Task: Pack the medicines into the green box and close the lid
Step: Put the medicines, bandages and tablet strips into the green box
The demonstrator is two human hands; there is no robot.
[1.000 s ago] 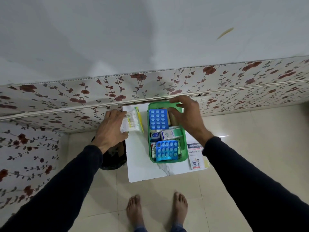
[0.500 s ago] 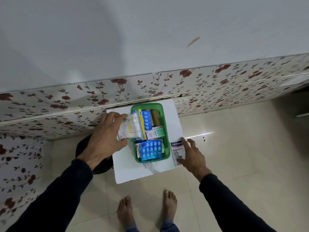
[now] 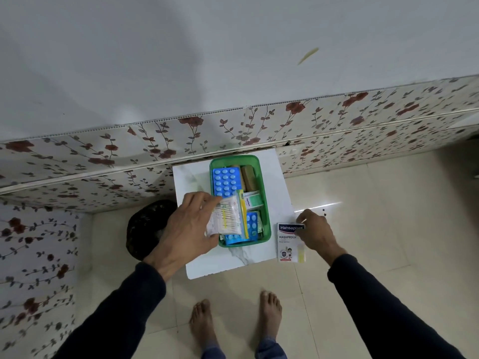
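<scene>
While your left hand (image 3: 186, 229) held the cotton-swab packet (image 3: 226, 218) over the green box (image 3: 264, 203) on the desk (image 3: 193, 182), your right hand (image 3: 315, 233) gripped the plaster packet (image 3: 289, 242) just beside it.

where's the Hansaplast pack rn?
Head view: Hansaplast pack at the white board's right edge, just right of the green box, under the right hand's fingertips.

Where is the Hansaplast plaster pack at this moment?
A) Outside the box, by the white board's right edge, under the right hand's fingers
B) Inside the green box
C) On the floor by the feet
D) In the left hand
A: the Hansaplast pack lies outside the green box, with the right hand on its top edge; the left hand holds a cotton swab packet.
</scene>
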